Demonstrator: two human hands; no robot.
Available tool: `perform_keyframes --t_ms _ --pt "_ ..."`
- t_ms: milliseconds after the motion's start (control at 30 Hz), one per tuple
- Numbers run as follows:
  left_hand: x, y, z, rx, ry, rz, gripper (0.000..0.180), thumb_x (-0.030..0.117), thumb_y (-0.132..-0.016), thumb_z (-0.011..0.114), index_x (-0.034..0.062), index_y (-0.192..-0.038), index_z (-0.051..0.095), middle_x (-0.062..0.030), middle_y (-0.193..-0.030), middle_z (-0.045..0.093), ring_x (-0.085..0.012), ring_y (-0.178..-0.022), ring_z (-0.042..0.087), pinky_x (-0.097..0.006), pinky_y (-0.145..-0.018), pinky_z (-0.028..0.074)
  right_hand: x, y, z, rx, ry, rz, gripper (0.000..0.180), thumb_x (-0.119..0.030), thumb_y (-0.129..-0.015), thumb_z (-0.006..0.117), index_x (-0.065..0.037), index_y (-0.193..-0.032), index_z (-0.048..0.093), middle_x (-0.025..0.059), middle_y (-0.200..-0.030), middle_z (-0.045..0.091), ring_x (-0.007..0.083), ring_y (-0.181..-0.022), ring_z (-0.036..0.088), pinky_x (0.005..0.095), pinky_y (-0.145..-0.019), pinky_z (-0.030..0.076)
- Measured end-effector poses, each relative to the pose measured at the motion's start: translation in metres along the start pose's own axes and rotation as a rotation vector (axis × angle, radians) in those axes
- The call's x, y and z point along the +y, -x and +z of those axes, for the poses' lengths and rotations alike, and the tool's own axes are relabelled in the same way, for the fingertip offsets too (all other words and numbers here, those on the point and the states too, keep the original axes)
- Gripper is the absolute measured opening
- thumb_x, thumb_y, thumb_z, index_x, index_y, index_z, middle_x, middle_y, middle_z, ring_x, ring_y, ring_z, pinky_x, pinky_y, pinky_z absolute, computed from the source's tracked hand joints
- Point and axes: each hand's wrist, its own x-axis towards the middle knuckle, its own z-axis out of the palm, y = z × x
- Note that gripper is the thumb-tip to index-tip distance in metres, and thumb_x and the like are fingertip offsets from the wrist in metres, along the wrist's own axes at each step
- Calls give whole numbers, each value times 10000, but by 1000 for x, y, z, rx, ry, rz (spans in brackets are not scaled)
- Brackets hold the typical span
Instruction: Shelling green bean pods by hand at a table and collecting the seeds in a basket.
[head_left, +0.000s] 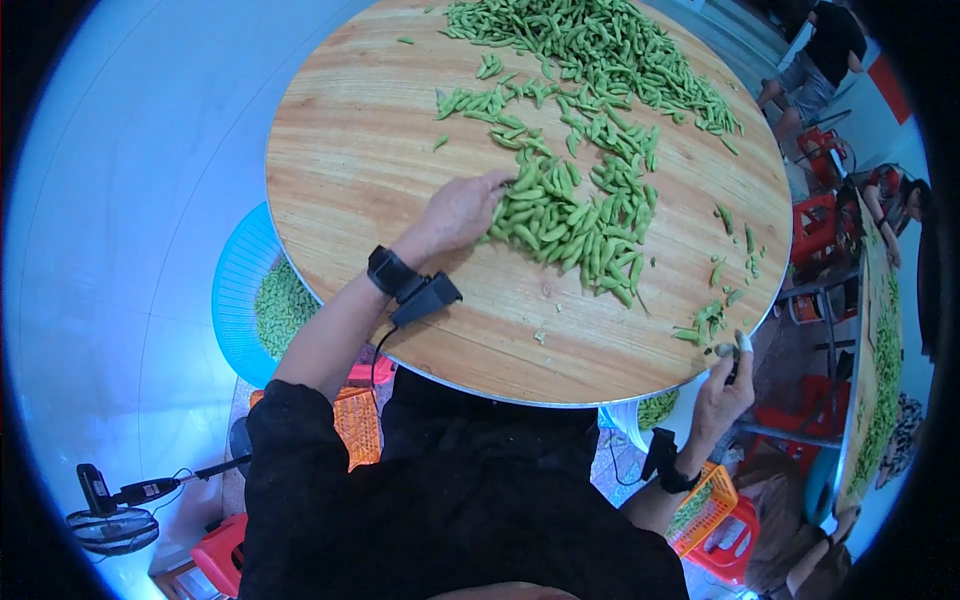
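On the round wooden table (350, 200) lies a loose spread of green soybean pods (575, 222), with a larger heap of pods (590, 45) at its far side. My left hand (462, 212) reaches to the left edge of the nearer pods. Its fingers are drawn together among them, and what the fingertips hold is hidden. Over the table's near right rim is my right hand (726, 388), fingers bent and close together. A pale covering shows on a fingertip. Just beyond it lie scattered pods and bits (708, 318). Both wrists wear black bands with devices.
A blue basket (232, 290) of shelled beans stands below the table's left edge. Orange baskets (358, 425) and red stools (222, 552) are near my body. A fan (112, 530) is at lower left. At right, people sit by another pod-covered table (850, 470); one person (830, 50) stands farther back.
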Motion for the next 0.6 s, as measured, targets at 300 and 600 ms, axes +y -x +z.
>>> perform_keyframes --t_ms 300,600 --pt "29 67 -16 102 348 -177 227 199 -935 531 56 -1090 615 -78 -661 566 -145 -597 509 -312 -590 441 -61 23 43 -242 -174 -57 321 35 -881 510 -5 -1184 607 111 -850 665 171 -761 640 286 -681 495" --pt "41 88 15 192 130 -134 226 222 -844 667 47 -986 659 -93 -567 520 -188 -487 494 -326 -491 416 -103 35 69 -409 -316 -201 309 58 -857 511 28 -1151 602 124 -824 640 183 -686 618 282 -625 486"
